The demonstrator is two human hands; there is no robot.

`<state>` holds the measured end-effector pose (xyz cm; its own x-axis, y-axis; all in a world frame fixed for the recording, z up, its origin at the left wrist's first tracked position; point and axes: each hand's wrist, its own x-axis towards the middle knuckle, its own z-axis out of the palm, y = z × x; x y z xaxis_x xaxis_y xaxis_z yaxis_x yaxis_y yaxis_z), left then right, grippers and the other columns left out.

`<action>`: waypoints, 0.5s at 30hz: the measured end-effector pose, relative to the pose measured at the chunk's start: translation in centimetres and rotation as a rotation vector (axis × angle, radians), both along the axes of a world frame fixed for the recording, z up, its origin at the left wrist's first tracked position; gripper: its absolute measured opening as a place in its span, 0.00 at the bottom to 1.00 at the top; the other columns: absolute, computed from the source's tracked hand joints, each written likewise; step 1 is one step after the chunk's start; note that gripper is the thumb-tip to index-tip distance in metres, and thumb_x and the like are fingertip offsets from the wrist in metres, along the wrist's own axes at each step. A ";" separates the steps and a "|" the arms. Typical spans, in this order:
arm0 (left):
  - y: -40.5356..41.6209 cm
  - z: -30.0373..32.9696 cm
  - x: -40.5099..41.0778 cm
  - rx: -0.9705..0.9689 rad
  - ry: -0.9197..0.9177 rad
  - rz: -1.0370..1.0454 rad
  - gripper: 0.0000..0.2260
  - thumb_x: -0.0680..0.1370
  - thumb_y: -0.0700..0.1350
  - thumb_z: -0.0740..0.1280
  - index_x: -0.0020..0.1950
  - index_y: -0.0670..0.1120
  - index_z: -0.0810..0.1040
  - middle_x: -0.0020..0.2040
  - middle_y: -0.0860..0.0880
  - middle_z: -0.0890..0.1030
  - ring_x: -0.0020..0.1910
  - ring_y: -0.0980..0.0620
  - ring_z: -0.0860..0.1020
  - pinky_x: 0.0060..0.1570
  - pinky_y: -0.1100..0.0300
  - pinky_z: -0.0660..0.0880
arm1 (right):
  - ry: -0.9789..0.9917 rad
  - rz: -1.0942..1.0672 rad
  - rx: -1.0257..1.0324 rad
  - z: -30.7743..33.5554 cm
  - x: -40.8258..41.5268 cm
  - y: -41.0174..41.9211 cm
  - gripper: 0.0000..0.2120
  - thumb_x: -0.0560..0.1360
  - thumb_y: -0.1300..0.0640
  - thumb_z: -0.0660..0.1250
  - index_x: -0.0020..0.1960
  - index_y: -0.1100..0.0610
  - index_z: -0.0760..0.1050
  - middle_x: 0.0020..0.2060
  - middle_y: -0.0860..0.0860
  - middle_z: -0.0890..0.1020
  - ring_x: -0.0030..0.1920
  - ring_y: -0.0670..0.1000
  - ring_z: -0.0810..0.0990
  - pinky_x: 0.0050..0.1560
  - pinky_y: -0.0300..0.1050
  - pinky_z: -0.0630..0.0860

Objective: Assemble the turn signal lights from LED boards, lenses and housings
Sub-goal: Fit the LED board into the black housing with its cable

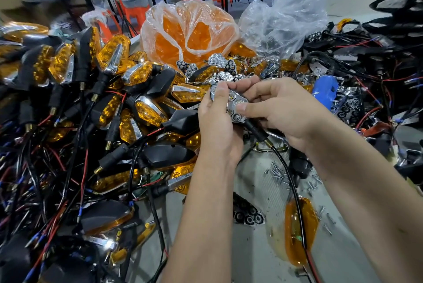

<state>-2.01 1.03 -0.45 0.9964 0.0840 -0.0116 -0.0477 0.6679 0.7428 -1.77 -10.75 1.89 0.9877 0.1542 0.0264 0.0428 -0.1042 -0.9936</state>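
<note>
Both hands meet at the centre of the head view around one turn signal unit (233, 103), a chrome reflector with LEDs seated in a black housing. My left hand (217, 122) grips it from the left, thumb on top. My right hand (277, 108) holds it from the right, thumb pressed on the chrome face. The unit's black stem and cable (283, 168) hang down over the table. An amber lens (301, 230) lies on the table below my right forearm. Loose chrome reflectors (219, 60) lie just beyond my hands.
A big heap of finished amber-and-black lights (109, 90) with wires fills the left. A plastic bag of amber lenses (190, 30) stands behind. Wired black housings (377, 58) pile at right, a blue tool (325, 92) beside them. Small screws (279, 175) are scattered near my right wrist.
</note>
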 end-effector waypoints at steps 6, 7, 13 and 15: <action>-0.3 -0.2 0.0 0.086 -0.006 0.029 0.13 0.88 0.45 0.59 0.62 0.36 0.74 0.56 0.36 0.85 0.59 0.37 0.84 0.59 0.37 0.81 | 0.086 -0.046 -0.005 0.4 -0.1 -0.1 0.04 0.73 0.67 0.77 0.46 0.65 0.82 0.36 0.44 0.84 0.40 0.48 0.81 0.47 0.52 0.77; -0.4 -0.1 0.0 0.097 -0.014 0.029 0.12 0.88 0.45 0.59 0.60 0.36 0.75 0.55 0.37 0.86 0.58 0.37 0.85 0.58 0.38 0.81 | 0.093 -0.055 0.004 0.4 -0.1 -0.1 0.04 0.73 0.67 0.77 0.46 0.65 0.83 0.37 0.46 0.84 0.41 0.49 0.81 0.48 0.53 0.77; -0.2 0.3 -0.1 0.057 -0.004 0.010 0.15 0.88 0.43 0.57 0.48 0.39 0.78 0.47 0.40 0.88 0.47 0.44 0.87 0.48 0.47 0.85 | 0.038 -0.037 -0.087 0.4 -0.3 -0.2 0.03 0.74 0.61 0.79 0.45 0.60 0.86 0.39 0.53 0.86 0.39 0.50 0.82 0.41 0.46 0.79; -0.2 0.5 -0.2 0.028 0.022 -0.002 0.14 0.88 0.43 0.57 0.50 0.38 0.78 0.45 0.41 0.88 0.44 0.45 0.87 0.42 0.50 0.85 | -0.029 0.004 -0.205 0.9 -0.5 -0.7 0.07 0.74 0.55 0.79 0.48 0.57 0.86 0.42 0.54 0.88 0.38 0.50 0.85 0.40 0.42 0.82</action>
